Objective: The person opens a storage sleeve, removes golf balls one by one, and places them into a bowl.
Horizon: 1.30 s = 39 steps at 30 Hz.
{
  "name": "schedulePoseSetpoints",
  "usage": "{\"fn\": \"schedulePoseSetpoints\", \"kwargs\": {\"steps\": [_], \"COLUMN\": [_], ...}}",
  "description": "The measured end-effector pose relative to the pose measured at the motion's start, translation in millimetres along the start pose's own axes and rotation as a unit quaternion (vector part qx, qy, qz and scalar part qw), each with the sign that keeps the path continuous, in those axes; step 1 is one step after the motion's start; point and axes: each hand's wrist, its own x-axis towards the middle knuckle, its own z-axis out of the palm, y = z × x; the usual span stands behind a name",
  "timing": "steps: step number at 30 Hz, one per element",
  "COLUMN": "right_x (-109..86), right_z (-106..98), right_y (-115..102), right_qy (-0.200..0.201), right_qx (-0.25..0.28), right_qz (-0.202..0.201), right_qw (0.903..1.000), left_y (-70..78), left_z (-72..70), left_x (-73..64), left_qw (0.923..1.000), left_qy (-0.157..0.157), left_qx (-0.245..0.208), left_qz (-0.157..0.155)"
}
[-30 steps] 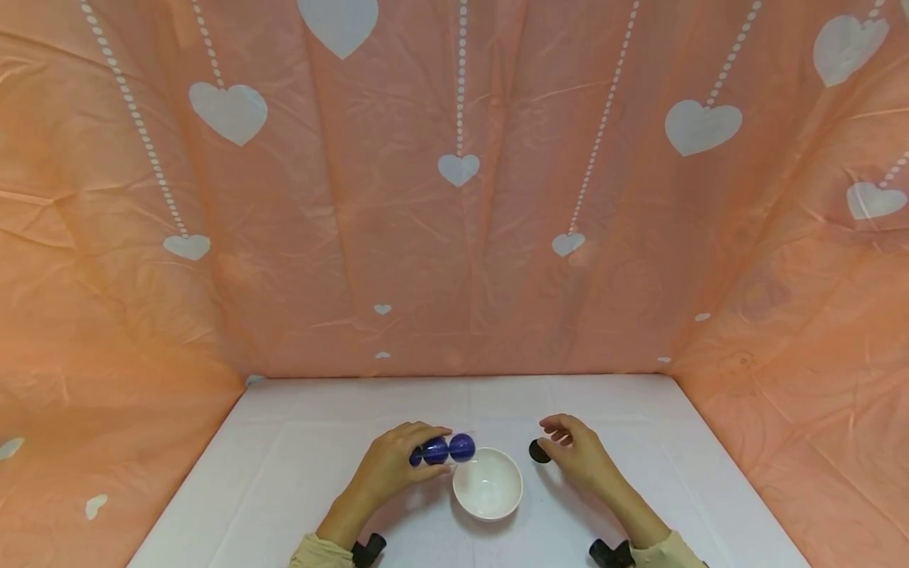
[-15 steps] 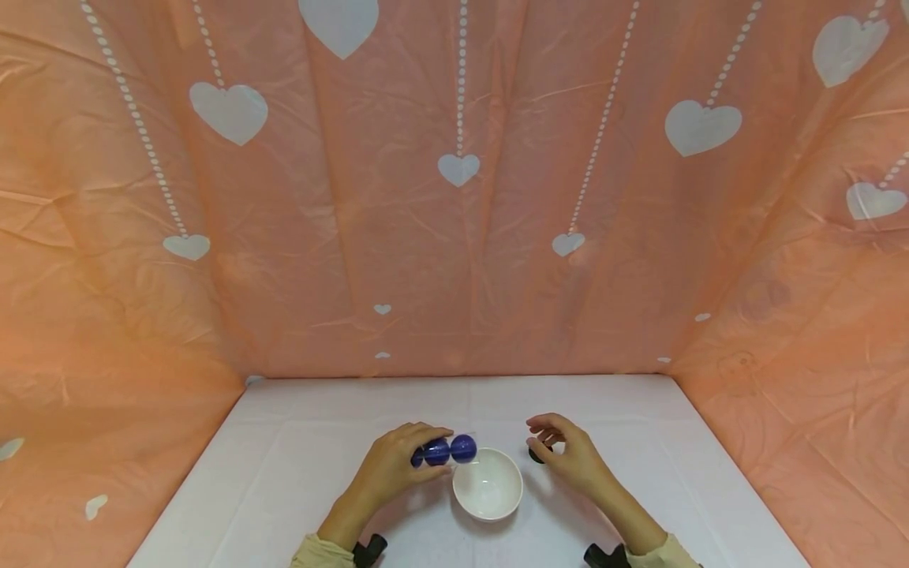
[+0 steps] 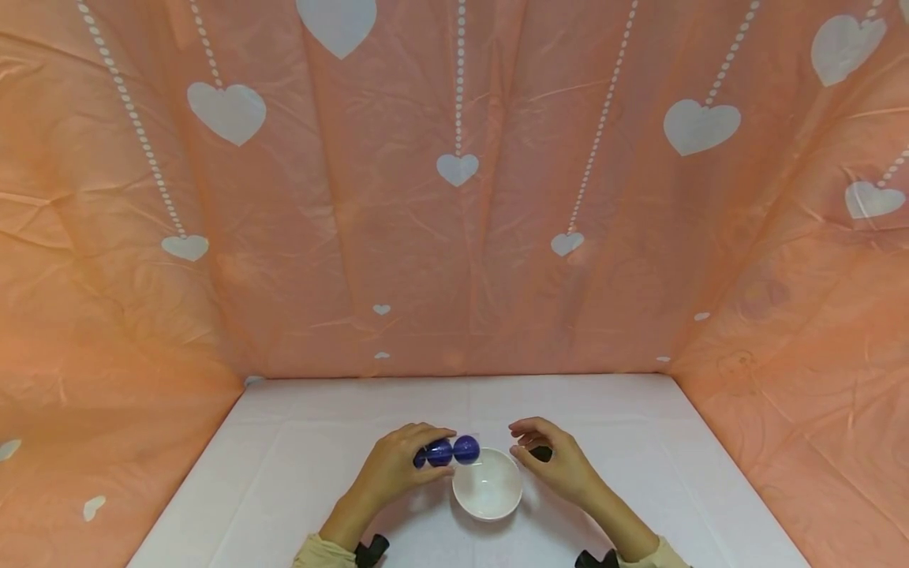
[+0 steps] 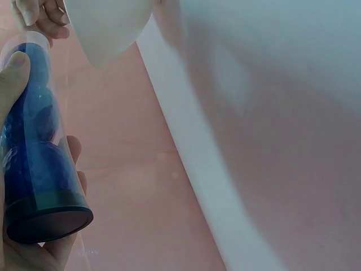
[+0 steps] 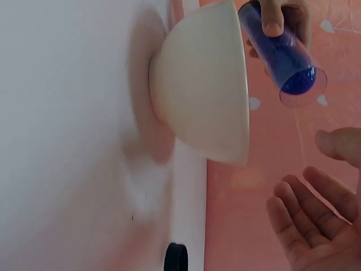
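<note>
Orange heart-printed sheeting [image 3: 398,213] backs a white table [image 3: 596,394]; the left hand [image 3: 393,457] grips a clear tube [image 4: 42,118] of blue balls [image 3: 466,450], uncapped end near the bowl's [image 5: 203,84] eleven o'clock rim; the right hand [image 3: 568,467] hovers empty, fingers loose, at two o'clock — black cap [image 3: 542,454] below; apparently pouring's being set up — next calls for tipping the tube bowlward.

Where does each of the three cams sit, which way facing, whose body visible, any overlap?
Head: on the head, facing forward and down at the white bowl; left hand, right hand and both forearms show.
Left wrist: facing along the clear tube of blue balls; left hand and some right-hand fingers show.
Right wrist: facing the bowl's side; both hands show.
Shared: bowl and tube in all three; black cap in head and right wrist only.
</note>
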Motion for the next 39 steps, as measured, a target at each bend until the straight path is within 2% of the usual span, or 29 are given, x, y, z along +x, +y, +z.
{"fn": "schedulePoseSetpoints", "kwargs": {"steps": [4,10,17,25,33,39], "right_x": [0.8,0.0,-0.5,0.2,0.7,0.9], "right_z": [4.7,10.4,19.2,25.0,28.5,31.1], "right_y": [-5.0,-5.1,-1.4,-3.6,-3.8,-1.1], "right_qy": [-0.016,-0.02,-0.039,-0.052,-0.051,-0.055], "right_qx": [0.015,0.024,0.067,0.104,0.119,0.128], "right_qz": [-0.011,-0.039,-0.062,-0.081,-0.089,-0.074], "right_qw": [0.9997,0.9987,0.9951,0.9898,0.9875,0.9875], "left_y": [1.6,2.6,3.1,6.1,7.8,7.0], "left_z": [-0.8,-0.5,-0.2,0.4,-2.7,-3.3], "left_x": [0.0,0.4,0.8,2.3,5.0,6.0], "left_qw": [0.9999,0.9998,0.9995,0.998,0.9987,0.9992], "left_qy": [-0.007,-0.012,-0.013,-0.026,-0.021,-0.024], "left_qx": [-0.006,-0.017,-0.028,-0.044,-0.041,-0.03], "left_qz": [-0.005,-0.004,-0.001,-0.039,-0.021,-0.007]}}
